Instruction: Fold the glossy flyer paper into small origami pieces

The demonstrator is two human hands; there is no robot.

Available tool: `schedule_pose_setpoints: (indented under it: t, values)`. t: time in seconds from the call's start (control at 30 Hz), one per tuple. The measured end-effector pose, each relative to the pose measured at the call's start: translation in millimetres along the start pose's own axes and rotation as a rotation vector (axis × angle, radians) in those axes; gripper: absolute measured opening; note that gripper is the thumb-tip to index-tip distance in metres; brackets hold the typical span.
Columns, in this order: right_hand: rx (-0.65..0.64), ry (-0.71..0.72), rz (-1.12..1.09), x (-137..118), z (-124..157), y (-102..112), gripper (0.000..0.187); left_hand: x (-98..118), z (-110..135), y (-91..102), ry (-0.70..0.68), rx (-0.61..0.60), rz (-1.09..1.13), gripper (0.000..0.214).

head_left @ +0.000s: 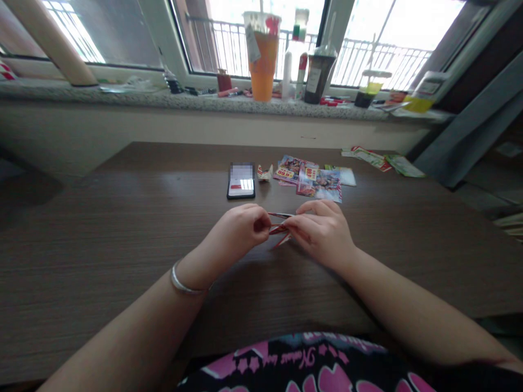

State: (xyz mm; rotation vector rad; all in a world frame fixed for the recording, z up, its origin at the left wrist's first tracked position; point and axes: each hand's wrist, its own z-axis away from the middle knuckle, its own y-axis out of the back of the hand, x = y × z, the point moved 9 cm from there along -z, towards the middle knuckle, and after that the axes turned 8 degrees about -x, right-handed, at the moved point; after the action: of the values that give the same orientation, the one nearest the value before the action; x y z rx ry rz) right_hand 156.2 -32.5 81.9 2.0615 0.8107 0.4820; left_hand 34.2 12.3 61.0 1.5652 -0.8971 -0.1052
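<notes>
My left hand (244, 226), with a silver bangle on its wrist, pinches the left side of a folded piece of printed paper (279, 230). On the right side, my right hand (327, 231) grips the same paper between thumb and fingers. Red and white edges of the paper show between the hands, and a pointed flap hangs below; my fingers hide the rest. Just beyond the hands lie a phone (241, 188) with a lit screen, a small folded paper shape (265, 173) and several colourful printed leaflets (319, 184).
More printed paper strips (370, 158) lie at the table's far right. On the granite windowsill (196, 101) stand a tall cup of orange drink (262, 65), a dark lidded cup (318, 76), a bottle with yellow liquid (423, 95) and scattered pens. A grey curtain (466, 103) hangs at right.
</notes>
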Motion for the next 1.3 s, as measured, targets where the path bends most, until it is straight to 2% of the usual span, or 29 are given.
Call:
schedule_pose_setpoints:
  t: [0.17,0.27,0.33,0.43,0.5,0.53,0.67,0.83,1.1,1.3]
  values:
    - [-0.036,-0.008,-0.001,1.0,0.4,-2.3,0.013,-4.3,-0.3,1.8,0.021,-0.009,0.036,0.008]
    - [-0.042,-0.083,-0.012,9.5,1.8,-3.5,0.015,-12.8,2.0,12.1,0.06,0.067,-0.019,0.006]
    - [-0.027,-0.169,-0.056,18.8,3.4,-4.1,0.013,-17.8,3.8,16.6,0.079,0.119,0.021,0.005]
    - [-0.015,-0.248,-0.172,27.3,4.6,-8.3,0.01,-21.6,3.5,3.9,0.082,0.067,0.293,0.004]
    - [-0.008,-0.264,-0.244,27.7,3.7,-10.9,0.009,-21.1,3.5,-8.8,0.087,0.018,0.461,0.016]
    - [-0.005,-0.268,-0.278,27.2,2.9,-11.8,0.008,-20.1,3.7,-14.5,0.085,-0.001,0.521,0.023]
    - [0.005,-0.294,-0.417,25.3,0.1,-14.8,0.007,-19.1,5.2,-28.4,0.093,-0.029,0.703,0.02]
    - [0.024,-0.347,-0.536,29.6,-0.3,-17.9,0.005,-18.2,6.3,-24.0,0.113,0.04,0.775,0.02]
    - [0.036,-0.388,-0.602,32.4,0.0,-19.9,0.004,-17.9,8.4,-14.9,0.187,0.133,0.804,0.02]
    - [0.03,-0.405,-0.624,32.0,0.4,-20.5,0.005,-11.4,8.6,-11.7,0.152,0.122,0.796,0.023]
